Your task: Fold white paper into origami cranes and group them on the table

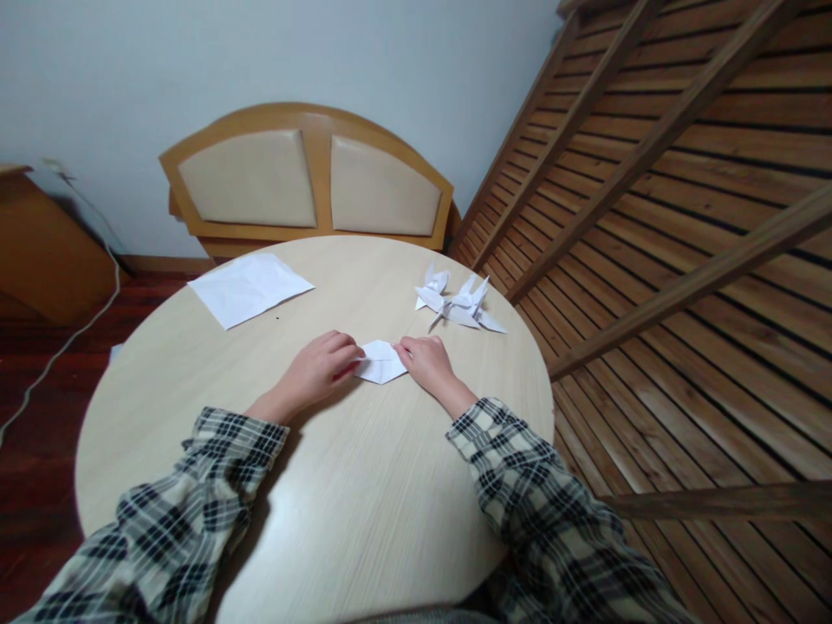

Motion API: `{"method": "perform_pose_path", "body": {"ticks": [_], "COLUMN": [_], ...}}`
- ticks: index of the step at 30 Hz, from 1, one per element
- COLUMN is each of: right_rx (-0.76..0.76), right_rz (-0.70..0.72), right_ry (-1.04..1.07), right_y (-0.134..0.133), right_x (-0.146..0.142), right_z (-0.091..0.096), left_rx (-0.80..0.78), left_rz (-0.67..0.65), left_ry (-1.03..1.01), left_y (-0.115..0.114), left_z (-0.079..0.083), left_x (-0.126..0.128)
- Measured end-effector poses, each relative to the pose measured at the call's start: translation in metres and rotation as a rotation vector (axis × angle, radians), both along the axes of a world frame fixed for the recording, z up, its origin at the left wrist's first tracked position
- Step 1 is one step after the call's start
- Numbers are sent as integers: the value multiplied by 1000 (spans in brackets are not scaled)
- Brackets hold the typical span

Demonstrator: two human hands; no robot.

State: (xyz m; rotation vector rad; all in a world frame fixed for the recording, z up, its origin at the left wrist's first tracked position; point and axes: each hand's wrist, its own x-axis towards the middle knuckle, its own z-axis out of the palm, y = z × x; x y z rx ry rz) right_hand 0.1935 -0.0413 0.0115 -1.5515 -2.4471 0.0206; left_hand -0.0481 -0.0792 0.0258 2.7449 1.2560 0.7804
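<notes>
So it's a pale round table (364,529), arched headboard (323,186) just past its far edge, whitish wall (390,61) behind that. Big slatted panel (682,282) right of the table, brown cabinet (48,251) and dark reddish floor (39,511) to its left.

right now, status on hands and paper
Left hand, right hand at opposite ends of folded paper. Paper cranes beyond, touching neither hand. White sheet farther left.

Round table (364,503). Folded paper (380,360) held by left hand (318,368) at its 9 o'clock edge, right hand (429,359) at 3. Relative to paper: cranes (464,303) at 2 o'clock, sheet (250,290) at 10, headboard (316,173) at 11, beyond table.
</notes>
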Motion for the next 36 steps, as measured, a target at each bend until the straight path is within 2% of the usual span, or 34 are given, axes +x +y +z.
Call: {"method": "perform_pose_path", "body": {"ticks": [2, 4, 8, 11, 13, 15, 18, 21, 28, 36], "right_rx": [10, 17, 15, 77, 145, 166, 71, -23, -123, -151], "right_rz": [2, 5, 7, 8, 52, 163, 380, 494, 513, 528], "right_ry": [16, 31, 69, 137, 205, 260, 280, 305, 356, 369], "right_y": [0, 0, 1, 2, 1, -1, -4, -4, -2, -4], "right_x": [0, 1, 1, 2, 2, 3, 3, 4, 8, 10], "right_z": [-1, -3, -7, -6, -3, 0, 2, -1, 0, 5], "left_rx": [1, -7, -71, -92, -94, -98, -108, -108, -88, -66], "left_rz": [-146, -189, -210, -212, -209, -204, -194, -180, -131, -143], "left_ry": [31, 26, 4, 0, -2, -6, -16, -15, -9, 8], "left_y": [-2, -3, 1, 3, 4, 4, 5, 6, 9, 12], "left_z": [-3, -7, -15, -18, -19, -19, -18, -18, -21, -26], "left_x": [9, 15, 15, 12, 12, 12, 11, 9, 4, 3]}}
